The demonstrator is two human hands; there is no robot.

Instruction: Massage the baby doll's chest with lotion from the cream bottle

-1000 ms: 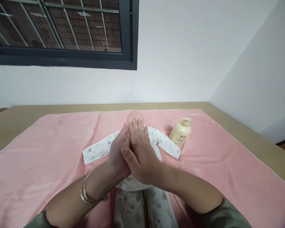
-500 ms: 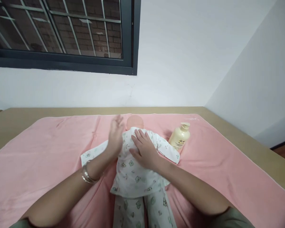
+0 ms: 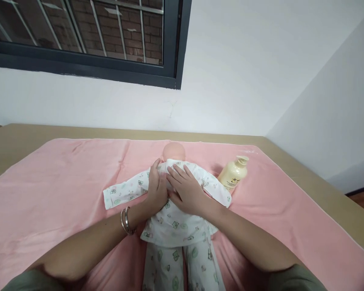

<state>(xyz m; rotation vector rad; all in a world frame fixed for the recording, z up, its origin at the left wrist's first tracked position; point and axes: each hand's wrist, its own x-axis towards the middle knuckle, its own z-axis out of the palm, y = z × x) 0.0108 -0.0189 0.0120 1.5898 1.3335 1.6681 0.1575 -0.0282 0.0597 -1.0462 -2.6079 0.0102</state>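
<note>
A bald baby doll in white pyjamas with small green and grey prints lies lengthwise in front of me. No face shows on its head, and its sleeves spread to both sides. My right hand rests flat on its upper body, fingers stretched out. Beside it, my left hand, with silver bangles at the wrist, is turned on its edge against the doll's left-hand shoulder area. Its fingers are extended and partly hidden from view. Neither hand grasps anything visible.
A pale yellow pump bottle leans near the doll's right-hand sleeve. Under everything lies a pink blanket on a tan surface. Behind stand a white wall and a dark-framed barred window.
My left hand has come down from above the doll onto its upper body, next to my right hand. My right hand stays nearly in place. The camera view has tilted slightly.
</note>
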